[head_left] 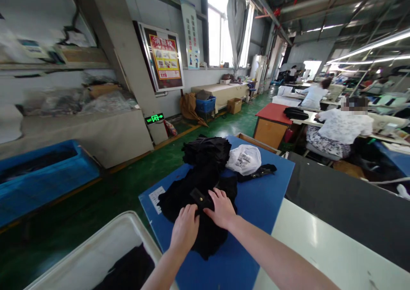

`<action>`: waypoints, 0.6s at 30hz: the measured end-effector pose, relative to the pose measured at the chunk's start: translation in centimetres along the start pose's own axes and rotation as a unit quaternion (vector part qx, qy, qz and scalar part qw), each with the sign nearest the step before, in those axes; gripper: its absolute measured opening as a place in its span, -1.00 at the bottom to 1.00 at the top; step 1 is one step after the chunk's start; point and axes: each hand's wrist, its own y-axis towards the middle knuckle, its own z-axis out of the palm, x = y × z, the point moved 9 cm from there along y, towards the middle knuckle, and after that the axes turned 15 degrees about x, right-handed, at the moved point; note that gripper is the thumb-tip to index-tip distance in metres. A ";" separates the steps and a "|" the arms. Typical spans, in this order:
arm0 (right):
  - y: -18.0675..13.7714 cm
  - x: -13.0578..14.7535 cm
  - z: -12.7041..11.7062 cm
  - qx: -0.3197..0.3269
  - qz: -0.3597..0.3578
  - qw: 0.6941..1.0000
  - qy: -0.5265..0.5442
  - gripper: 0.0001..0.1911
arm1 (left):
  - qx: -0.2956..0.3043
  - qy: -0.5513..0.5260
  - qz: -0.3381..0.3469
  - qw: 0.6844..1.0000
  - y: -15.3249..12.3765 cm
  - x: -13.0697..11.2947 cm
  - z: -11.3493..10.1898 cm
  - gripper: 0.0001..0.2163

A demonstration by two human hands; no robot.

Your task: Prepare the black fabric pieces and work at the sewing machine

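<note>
Both hands lay flat and open on a black garment (195, 204) just below the middle of the frame, gripping nothing: the left hand (185, 230) pressed its palm on the cloth's near part, and the right hand (221, 208) rested beside it with fingertips touching a small black tab (201, 198) that carried a brass-coloured stud. Pressing rather than pinching looked like a way to keep the limp fabric spread and the tab exposed, though that is a judgement. The garment sat crumpled on a blue board (256, 221), its long axis running from the lower middle of the frame up and slightly right, toward a taller pile of black cloth (206, 151) at the board's far end. The tab lay slanted, its long side pointing from upper left to lower right. Just right of the pile rested a clear bag (244, 159) with printed labels, and a black strap (258, 172) trailed from under it. A white label (156, 198) showed at the board's left edge. At lower left stood a white bin (96, 249) holding dark cloth. In the upper right, well apart, seated people worked at tables.
</note>
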 end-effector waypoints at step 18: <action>-5.7 -0.3 -1.4 -0.086 -0.006 0.994 0.068 -0.39 | 0.091 -0.054 0.024 0.994 -0.6 -1.7 1.5 -0.77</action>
